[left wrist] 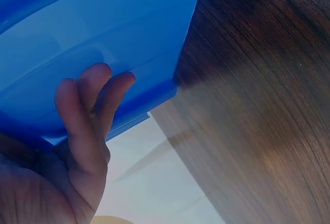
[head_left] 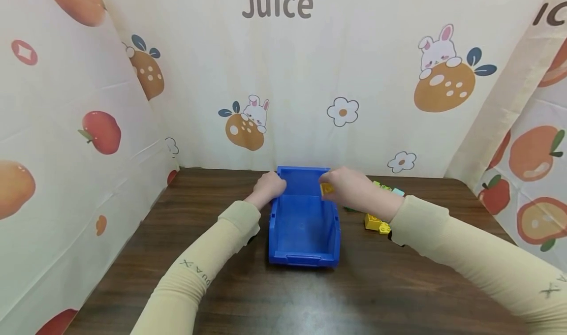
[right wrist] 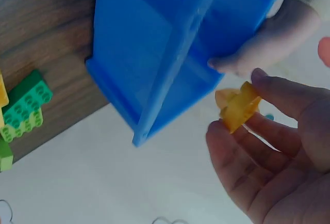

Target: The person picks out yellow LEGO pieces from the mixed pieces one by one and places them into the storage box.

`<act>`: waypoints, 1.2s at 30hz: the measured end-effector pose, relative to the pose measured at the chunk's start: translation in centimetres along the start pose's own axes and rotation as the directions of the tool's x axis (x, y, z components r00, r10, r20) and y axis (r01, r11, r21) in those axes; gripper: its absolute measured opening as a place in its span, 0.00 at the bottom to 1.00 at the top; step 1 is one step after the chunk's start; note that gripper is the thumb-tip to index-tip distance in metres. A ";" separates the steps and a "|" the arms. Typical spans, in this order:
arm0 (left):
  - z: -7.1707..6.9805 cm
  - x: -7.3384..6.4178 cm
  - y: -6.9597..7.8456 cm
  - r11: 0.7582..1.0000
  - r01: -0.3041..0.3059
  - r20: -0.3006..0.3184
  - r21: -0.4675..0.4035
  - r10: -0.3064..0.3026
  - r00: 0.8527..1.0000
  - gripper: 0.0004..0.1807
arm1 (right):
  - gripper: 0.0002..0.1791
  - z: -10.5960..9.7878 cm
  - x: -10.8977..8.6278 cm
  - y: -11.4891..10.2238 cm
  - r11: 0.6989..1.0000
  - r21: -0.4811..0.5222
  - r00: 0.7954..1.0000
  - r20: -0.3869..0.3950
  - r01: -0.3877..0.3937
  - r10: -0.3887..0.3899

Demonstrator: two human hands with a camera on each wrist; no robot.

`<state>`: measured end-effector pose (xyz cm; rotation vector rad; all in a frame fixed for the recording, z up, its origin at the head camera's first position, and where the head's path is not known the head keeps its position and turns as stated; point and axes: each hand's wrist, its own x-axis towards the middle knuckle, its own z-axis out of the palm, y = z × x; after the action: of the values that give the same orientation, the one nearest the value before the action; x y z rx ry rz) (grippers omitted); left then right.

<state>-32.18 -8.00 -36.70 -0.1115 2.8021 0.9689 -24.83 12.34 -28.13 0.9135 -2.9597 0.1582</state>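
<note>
A blue plastic storage bin [head_left: 303,227] stands on the table, its low lip toward me. My left hand [head_left: 269,185] grips the bin's left wall near the back; in the left wrist view its fingers [left wrist: 82,126] lie against the outside of the blue wall [left wrist: 139,38]. At the bin's right rear side, my right hand [head_left: 352,186] pinches a yellow-orange toy building block [right wrist: 240,108] between thumb and fingertips. This block is raised near the rim. The bin's floor shows bare blue plastic.
Right of the bin lie a yellow block [head_left: 373,222] and a smaller yellow piece [head_left: 384,228]. Green blocks [right wrist: 28,97] sit farther back, partly hidden by my right arm in the head view. A printed curtain [head_left: 301,79] hangs behind the dark wooden table [head_left: 212,295].
</note>
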 end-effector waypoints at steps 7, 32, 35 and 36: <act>0.0 0.0 0.1 1.000 0.010 -0.007 -0.004 -0.010 1.000 0.15 | 0.22 1.6 0.5 -1.9 0.999 0.038 1.000 0.006 0.030 -0.030; 0.0 0.3 0.1 0.998 0.004 -0.004 0.058 -0.004 1.000 0.17 | 0.16 7.4 2.2 -5.4 0.969 0.058 0.969 0.036 0.241 -0.243; 0.0 0.3 0.1 0.999 0.000 -0.007 0.054 0.001 1.000 0.16 | 0.16 8.0 2.4 -5.6 0.967 0.050 0.967 0.049 0.249 -0.251; -0.1 0.3 0.0 0.999 -0.003 -0.008 0.052 0.004 1.000 0.15 | 0.16 8.3 2.4 -5.6 0.967 0.045 0.966 0.057 0.249 -0.252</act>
<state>-32.48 -8.02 -36.69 -0.1037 2.8328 0.8979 -23.76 5.47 -35.73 1.3096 -2.8699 0.1785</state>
